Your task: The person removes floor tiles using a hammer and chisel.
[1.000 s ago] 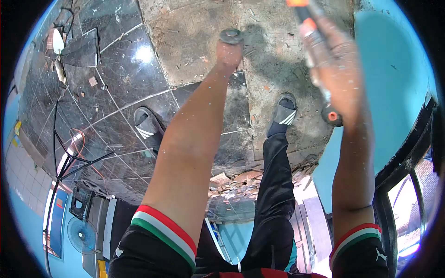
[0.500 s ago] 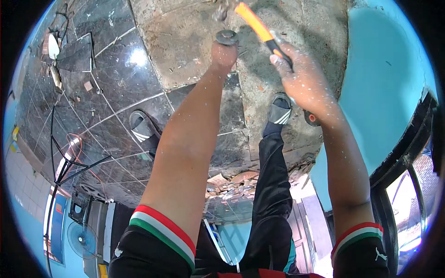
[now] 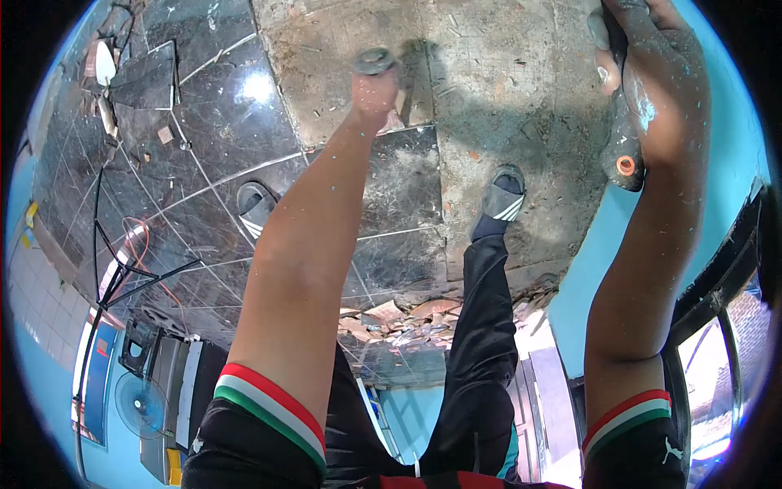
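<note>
A: ok so what's each hand up to here?

B: Left hand [image 3: 376,96] is closed in a fist around a gray round-topped tool [image 3: 375,61], disc facing up, over the bare floor patch [image 3: 489,90] near the edge of the dark tiles [image 3: 401,175]. It's a bit blurry, so can't tell what the bottom end touches.

A: and the right?

B: Right hand [image 3: 648,41] is wrapped around a dark-handled tool [image 3: 621,134], up by the blue wall [image 3: 729,163]. There's an orange ring on the butt end; the far end isn't visible. Hands are well apart.

A: what else is around?

B: Two striped sandals, the left sandal [image 3: 255,208] on tile, the right sandal [image 3: 503,194] on the bare patch. Broken pieces [image 3: 407,322] are heaped between the legs, and a black stand [image 3: 104,306] is off to the left.
</note>
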Action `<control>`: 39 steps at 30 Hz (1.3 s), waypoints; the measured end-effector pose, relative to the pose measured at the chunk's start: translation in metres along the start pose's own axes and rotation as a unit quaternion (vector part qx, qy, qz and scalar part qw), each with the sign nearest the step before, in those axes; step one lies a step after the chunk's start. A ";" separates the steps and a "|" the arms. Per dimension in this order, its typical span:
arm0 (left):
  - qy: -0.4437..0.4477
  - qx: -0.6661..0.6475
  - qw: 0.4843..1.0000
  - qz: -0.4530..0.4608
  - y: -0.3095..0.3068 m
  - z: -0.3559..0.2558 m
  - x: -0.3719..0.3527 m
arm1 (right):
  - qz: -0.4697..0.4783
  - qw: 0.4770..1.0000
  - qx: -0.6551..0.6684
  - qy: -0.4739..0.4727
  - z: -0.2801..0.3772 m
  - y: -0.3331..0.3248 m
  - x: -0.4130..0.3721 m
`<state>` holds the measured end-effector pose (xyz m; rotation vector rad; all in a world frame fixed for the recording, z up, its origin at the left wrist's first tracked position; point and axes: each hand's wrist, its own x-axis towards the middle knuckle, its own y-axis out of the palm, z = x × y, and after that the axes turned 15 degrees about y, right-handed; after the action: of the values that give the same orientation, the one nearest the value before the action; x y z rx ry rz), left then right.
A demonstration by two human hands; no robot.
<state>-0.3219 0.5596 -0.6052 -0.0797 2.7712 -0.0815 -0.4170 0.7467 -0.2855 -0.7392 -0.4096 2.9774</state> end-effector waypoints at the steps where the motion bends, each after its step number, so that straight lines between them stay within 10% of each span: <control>1: 0.000 0.010 1.000 -0.027 -0.006 0.001 -0.001 | -0.009 1.000 -0.003 0.014 0.003 0.004 -0.001; 10: -0.039 -0.018 0.998 -0.040 -0.003 0.005 0.011 | -0.063 0.974 -0.053 0.211 -0.002 0.029 -0.021; 17: 0.030 0.294 0.944 -0.144 0.006 -0.003 0.002 | -0.025 0.976 -0.122 0.180 -0.044 0.016 -0.047; 26: 0.028 -0.088 0.988 -0.124 0.024 -0.003 -0.004 | -0.068 0.955 -0.045 0.284 -0.082 0.002 -0.067; 39: -0.069 -0.009 0.997 -0.020 0.041 0.017 0.021 | -0.016 0.948 -0.259 0.186 -0.083 -0.013 -0.035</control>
<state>-0.3375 0.5980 -0.6312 -0.1392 2.6332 -0.0600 -0.3476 0.7758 -0.3364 -1.2851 -1.1733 2.6160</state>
